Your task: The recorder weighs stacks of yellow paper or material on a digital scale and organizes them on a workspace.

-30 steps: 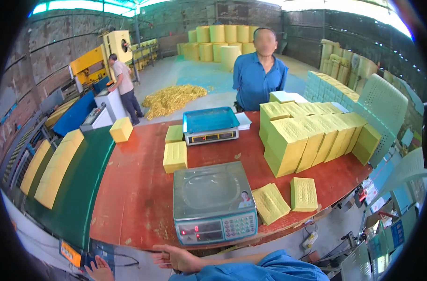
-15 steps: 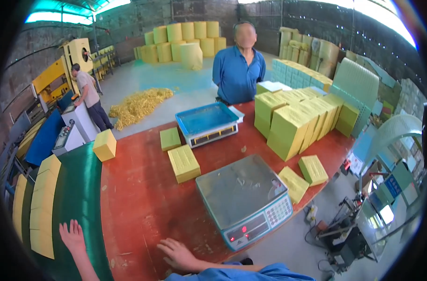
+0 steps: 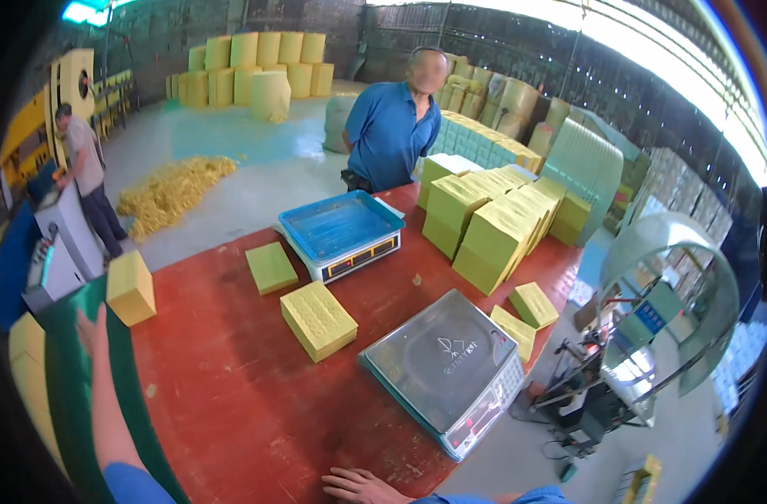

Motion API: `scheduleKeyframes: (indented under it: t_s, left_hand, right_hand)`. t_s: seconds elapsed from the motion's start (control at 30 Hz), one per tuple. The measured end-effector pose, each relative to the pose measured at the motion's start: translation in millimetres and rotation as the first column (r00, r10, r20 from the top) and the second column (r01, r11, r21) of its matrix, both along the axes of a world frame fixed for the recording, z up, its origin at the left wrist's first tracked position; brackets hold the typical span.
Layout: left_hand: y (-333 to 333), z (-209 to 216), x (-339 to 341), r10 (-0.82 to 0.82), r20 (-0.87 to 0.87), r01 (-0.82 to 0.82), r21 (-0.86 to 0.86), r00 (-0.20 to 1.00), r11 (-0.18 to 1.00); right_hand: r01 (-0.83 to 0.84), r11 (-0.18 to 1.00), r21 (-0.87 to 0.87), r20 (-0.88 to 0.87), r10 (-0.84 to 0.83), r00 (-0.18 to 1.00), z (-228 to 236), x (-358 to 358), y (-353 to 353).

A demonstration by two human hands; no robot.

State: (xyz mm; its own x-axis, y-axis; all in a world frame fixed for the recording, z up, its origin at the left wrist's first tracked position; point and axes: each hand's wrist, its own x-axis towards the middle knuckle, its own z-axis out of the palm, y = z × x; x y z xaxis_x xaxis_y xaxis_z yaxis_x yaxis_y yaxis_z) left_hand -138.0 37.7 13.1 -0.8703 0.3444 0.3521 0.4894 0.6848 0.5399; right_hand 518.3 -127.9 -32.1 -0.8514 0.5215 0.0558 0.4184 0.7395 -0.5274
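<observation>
A red worktop [image 3: 224,403] fills the foreground. Left to right: a green surface [image 3: 69,382]; the left hand [image 3: 92,333], grip apart, just beside a yellow block [image 3: 131,290] on the worktop's left edge; a yellow stack [image 3: 318,319]; the right hand [image 3: 360,488], grip likewise apart, at the near edge; a grey-topped scale [image 3: 438,357].

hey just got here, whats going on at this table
A person's open left hand is beside a yellow block at the left edge of the red table; contact is unclear. The open right hand is at the near edge, holding nothing visible. Two scales and more yellow blocks sit on the table, with someone in a blue shirt standing across.
</observation>
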Motion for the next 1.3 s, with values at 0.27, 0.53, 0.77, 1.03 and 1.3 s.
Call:
scheduleKeyframes:
  t_s: [0.27,0.53,0.77,1.03,1.3]
  left_hand:
    - [164.5,57.7,55.9,-0.044,-0.055,0.031,-0.213,0.998,0.977]
    - [184.5,21.1,20.2,0.067,0.126,-0.033,-0.258,0.99,0.966]
    - [163.0,14.4,-2.9,0.055,0.086,-0.006,-0.496,0.995,0.868]
    - [103.6,31.5,79.9,-0.077,0.086,0.112,-0.556,0.993,0.824]
    - [2.1,30.1,227.0,-0.294,0.118,0.311,-0.529,0.948,0.79]
  right_hand:
    - [0.256,0.964,-0.077,-0.106,-0.263,0.959,14.9,-34.0,-3.0]
    - [0.242,0.967,-0.082,0.025,-0.24,0.97,-15.1,-23.4,-4.8]
    - [0.249,0.958,-0.144,0.063,-0.242,0.968,11.6,-25.4,30.1]
    - [0.03,0.999,0.033,0.002,-0.03,1.0,7.8,-19.6,-6.3]
    - [0.027,0.999,0.02,-0.111,-0.025,0.993,0.7,-8.7,-10.4]
